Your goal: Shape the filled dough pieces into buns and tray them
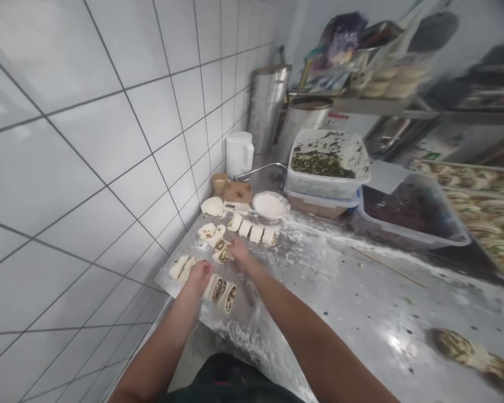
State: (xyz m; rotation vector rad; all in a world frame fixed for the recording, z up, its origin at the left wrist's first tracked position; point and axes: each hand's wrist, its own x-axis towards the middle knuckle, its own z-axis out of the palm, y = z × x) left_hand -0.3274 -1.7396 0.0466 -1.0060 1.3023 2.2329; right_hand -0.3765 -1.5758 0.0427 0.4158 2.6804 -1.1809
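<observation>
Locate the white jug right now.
In the head view, the white jug stands slightly above and left of centre, near the tiled wall, just beyond the small tan cup.

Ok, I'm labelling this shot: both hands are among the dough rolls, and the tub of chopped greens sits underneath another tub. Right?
Not quite: the head view shows the tub of chopped greens on top of another tub, not underneath. The left hand and right hand are among the dough rolls.
</observation>
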